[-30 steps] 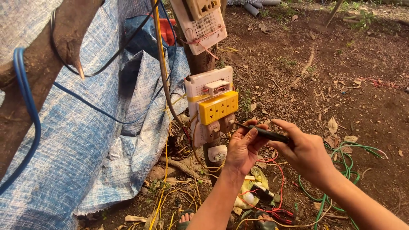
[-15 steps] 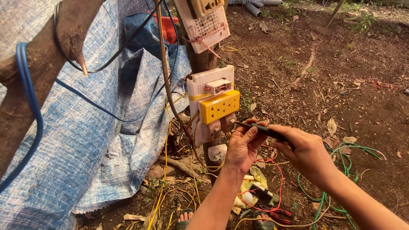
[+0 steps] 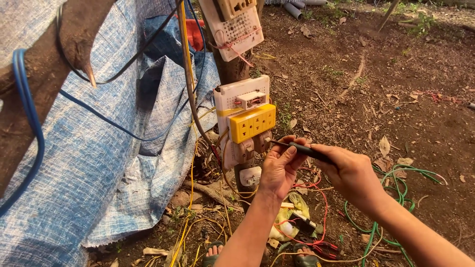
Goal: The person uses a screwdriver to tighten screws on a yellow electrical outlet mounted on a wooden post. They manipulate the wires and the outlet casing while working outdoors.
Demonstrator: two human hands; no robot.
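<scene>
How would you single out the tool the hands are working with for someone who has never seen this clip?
Start at the wooden post left of centre, with the yellow socket block fixed to it. Just below and right of that block, the left hand and right hand meet around a slim dark screwdriver. It is straight and rigid, unlike the looping wires around it.

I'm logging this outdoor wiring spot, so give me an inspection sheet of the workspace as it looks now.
Surface: bare dirt ground with dry leaves.
Job's things: yellow socket block on a wooden post; dark screwdriver.
Clutter: yellow bag and loose bits at the post's foot.
Grippers: left hand and right hand both on the screwdriver.
Cables: blue cable, yellow and red wires, green wire.
Surroundings: blue tarp, grey pipes.
</scene>
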